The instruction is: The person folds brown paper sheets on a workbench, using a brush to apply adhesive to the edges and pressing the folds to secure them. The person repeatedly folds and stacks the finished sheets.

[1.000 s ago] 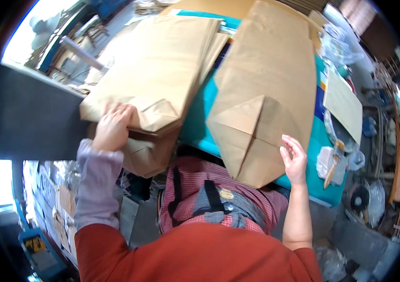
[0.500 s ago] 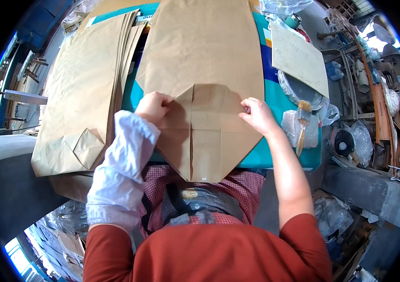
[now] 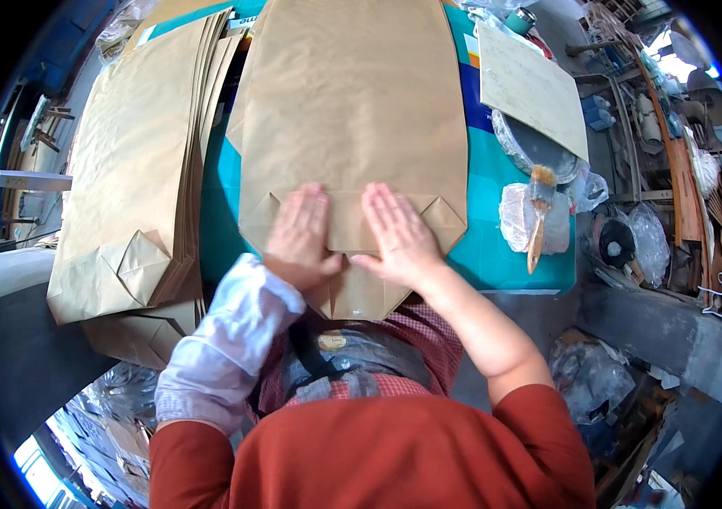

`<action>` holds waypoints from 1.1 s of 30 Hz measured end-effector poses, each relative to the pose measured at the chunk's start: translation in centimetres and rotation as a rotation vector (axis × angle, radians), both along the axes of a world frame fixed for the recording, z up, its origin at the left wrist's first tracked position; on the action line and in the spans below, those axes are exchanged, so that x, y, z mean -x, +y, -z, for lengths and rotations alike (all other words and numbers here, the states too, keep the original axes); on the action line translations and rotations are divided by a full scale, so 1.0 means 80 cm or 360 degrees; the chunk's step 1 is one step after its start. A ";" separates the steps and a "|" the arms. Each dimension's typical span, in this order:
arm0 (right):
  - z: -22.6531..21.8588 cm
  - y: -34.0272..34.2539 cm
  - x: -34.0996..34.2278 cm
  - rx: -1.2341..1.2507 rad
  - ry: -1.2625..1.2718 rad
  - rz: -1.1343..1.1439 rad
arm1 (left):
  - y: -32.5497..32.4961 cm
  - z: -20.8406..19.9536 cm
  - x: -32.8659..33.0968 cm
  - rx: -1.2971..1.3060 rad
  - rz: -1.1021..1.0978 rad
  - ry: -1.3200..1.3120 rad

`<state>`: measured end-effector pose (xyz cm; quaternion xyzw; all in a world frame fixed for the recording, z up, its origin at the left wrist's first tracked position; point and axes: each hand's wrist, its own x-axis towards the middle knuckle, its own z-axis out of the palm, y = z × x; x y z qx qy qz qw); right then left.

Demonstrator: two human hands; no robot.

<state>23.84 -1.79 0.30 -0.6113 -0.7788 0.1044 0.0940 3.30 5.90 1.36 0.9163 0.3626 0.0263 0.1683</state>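
Observation:
In front of me lies a large brown paper bag (image 3: pixel 352 102), its bottom end toward my body. My left hand (image 3: pixel 297 237) presses flat on the folded bottom, fingers stretched out and slightly smeared. Beside it, my right hand (image 3: pixel 399 242) also lies flat with its fingers extended. The two thumbs come close together over the middle of the fold. Small triangular folds show at both sides of the bag's bottom, outside my hands. Part of the near flap sticks out below my palms. Neither hand grips anything.
A stack of brown paper bags (image 3: pixel 136 153) sits at the left. On the right are a brush (image 3: pixel 539 216) on a plastic-wrapped block, a round basin (image 3: pixel 535 140) partly under a pale board (image 3: pixel 530 89), and a green-lidded container (image 3: pixel 520 20). The tabletop covering is teal (image 3: pixel 505 276).
The bag's raised bottom flap is now folded down flat. Both hands have left its side edges, moved inward and nearer to me, and opened onto the paper.

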 end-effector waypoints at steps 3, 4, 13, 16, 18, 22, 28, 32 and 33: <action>0.004 -0.031 -0.046 -0.0059 0.0022 0.0247 | 0.020 0.020 0.052 -0.0151 -0.0111 -0.0011; 0.006 -0.035 -0.051 -0.0131 0.0104 0.0279 | 0.023 0.022 0.057 -0.0170 -0.0080 0.0008; 0.015 0.014 -0.087 -0.0336 0.1048 0.0553 | 0.057 -0.007 -0.022 -0.0294 -0.0315 -0.0727; 0.015 0.013 -0.078 -0.0403 0.1184 0.0657 | 0.046 -0.007 -0.052 -0.0494 -0.0361 -0.0854; 0.012 0.012 -0.067 -0.0423 0.1546 0.0765 | 0.049 0.003 -0.049 -0.0301 -0.0535 -0.0899; -0.048 -0.005 -0.032 -0.0856 0.0923 0.0512 | 0.059 -0.009 -0.023 0.0181 -0.0541 -0.0949; -0.032 0.062 0.057 -0.0399 0.1148 0.0437 | 0.079 -0.023 0.001 0.0627 -0.0037 -0.0976; -0.033 0.057 0.084 -0.0454 0.1073 0.0376 | 0.112 -0.023 -0.020 0.0505 -0.0560 -0.0850; -0.028 0.050 0.089 -0.0564 0.1000 0.0334 | 0.123 -0.009 -0.030 0.0498 -0.0516 -0.0885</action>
